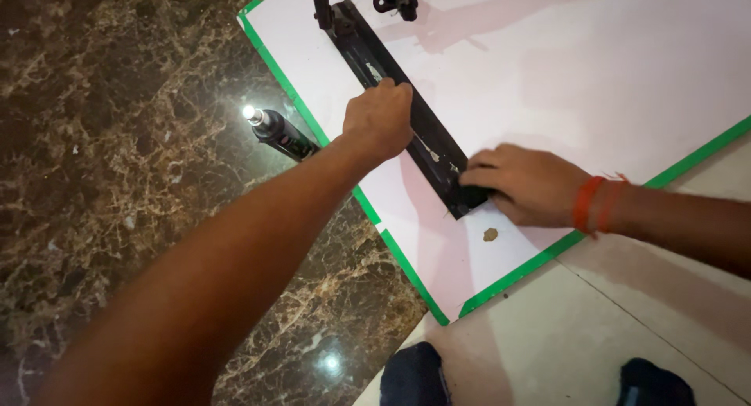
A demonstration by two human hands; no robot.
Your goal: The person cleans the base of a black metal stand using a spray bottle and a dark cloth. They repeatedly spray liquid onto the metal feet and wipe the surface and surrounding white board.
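The left hand (379, 120) presses down on a long black metal bar (407, 116) on the white board (594, 85). The right hand (528, 183) grips the bar's near end.

lighting warm and moderately bright, from above. glare spot on the metal cylinder tip (250, 113) left of the left hand (379, 120); another on the marble floor (328, 364) below it. soft shadows beyond both hands. near forearm blurred.
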